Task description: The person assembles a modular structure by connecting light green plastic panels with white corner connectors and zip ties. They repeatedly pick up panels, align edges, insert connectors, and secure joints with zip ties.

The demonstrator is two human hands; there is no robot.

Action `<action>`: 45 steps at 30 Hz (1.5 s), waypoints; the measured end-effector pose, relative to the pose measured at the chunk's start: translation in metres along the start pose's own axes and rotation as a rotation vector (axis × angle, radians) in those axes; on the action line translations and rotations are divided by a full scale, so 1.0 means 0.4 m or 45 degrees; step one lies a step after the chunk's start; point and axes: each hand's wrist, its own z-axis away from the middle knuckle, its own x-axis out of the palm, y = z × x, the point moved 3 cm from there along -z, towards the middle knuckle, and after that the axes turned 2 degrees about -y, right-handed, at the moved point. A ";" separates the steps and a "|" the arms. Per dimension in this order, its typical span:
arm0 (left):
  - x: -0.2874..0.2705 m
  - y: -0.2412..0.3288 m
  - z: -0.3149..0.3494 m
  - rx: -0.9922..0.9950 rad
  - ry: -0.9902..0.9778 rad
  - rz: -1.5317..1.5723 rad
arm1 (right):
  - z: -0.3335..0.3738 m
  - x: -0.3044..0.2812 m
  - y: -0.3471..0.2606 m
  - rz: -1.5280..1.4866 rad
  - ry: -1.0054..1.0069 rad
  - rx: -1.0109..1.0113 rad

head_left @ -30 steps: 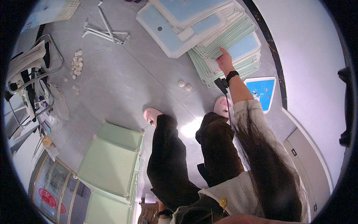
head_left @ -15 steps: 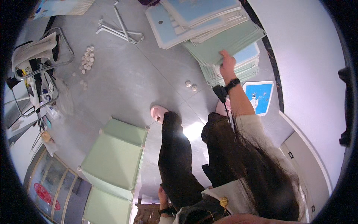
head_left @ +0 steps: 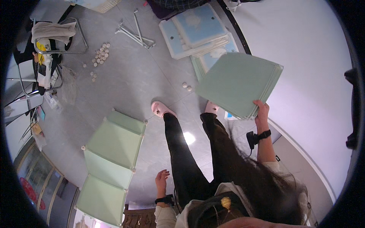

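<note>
My right hand (head_left: 261,111) grips the near corner of a small stack of pale green square panels (head_left: 239,83), raised off the floor. Its thumb and fingers close around the edge, and I cannot tell exactly how many sheets it holds. Low beside my left leg, my left hand (head_left: 162,178) is empty, its fingers loosely apart. To its left stands an assembled structure of pale green panels (head_left: 114,144), with round white connectors (head_left: 83,147) at its corners. Beyond the held stack lies a pile of blue-and-white panels (head_left: 199,24), partly hidden by it.
Two round connectors (head_left: 186,86) lie near my pink slippers (head_left: 159,108); several more (head_left: 101,54) are scattered farther left. White metal rods (head_left: 135,34) rest on the far floor. A metal-framed chair (head_left: 57,36) stands at the left, and a white wall (head_left: 304,68) runs along the right.
My right hand has lifted the green panels off the pile and drawn them nearer, to the right. My left hand has come out from beside my leg and spread its fingers.
</note>
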 end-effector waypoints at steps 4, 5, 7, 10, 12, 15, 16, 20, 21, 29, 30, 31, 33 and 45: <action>-0.004 0.038 -0.006 0.094 0.027 -0.066 | -0.114 0.004 0.058 -0.151 -0.175 -0.058; -0.001 0.044 -0.012 0.102 0.043 -0.109 | -0.163 0.017 0.091 -0.230 -0.267 -0.065; 0.005 0.047 -0.028 0.114 0.042 -0.147 | -0.276 0.050 0.173 -0.210 -0.279 -0.127; 0.014 0.032 -0.056 0.175 0.066 -0.185 | -0.461 0.100 0.329 -0.188 -0.302 -0.133; 0.008 0.019 -0.073 0.239 0.102 -0.286 | -0.579 0.123 0.436 -0.113 -0.370 -0.088; 0.007 -0.027 -0.095 0.126 0.164 -0.335 | -0.678 0.123 0.636 -0.216 -0.345 0.078; 0.009 -0.044 -0.101 0.094 0.163 -0.337 | -0.706 0.102 0.683 -0.302 -0.335 0.121; 0.034 -0.103 -0.128 -0.012 0.129 -0.440 | -0.753 0.101 0.847 0.557 0.235 0.161; 0.042 -0.112 -0.133 -0.009 0.143 -0.521 | -0.739 0.105 0.888 0.216 0.123 0.349; 0.079 -0.111 -0.152 -0.067 0.138 -0.412 | -0.712 0.223 0.989 0.529 0.190 0.060; 0.077 -0.100 -0.152 -0.070 0.178 -0.486 | -0.713 0.224 0.987 0.470 0.279 -0.040; 0.079 -0.093 -0.155 -0.081 0.167 -0.454 | -0.717 0.225 0.990 0.479 0.259 0.006; 0.082 -0.082 -0.158 -0.106 0.187 -0.381 | -0.722 0.219 0.986 0.529 0.274 0.146; 0.077 -0.112 -0.196 -0.130 0.192 -0.225 | -0.650 0.375 0.869 0.390 0.436 0.009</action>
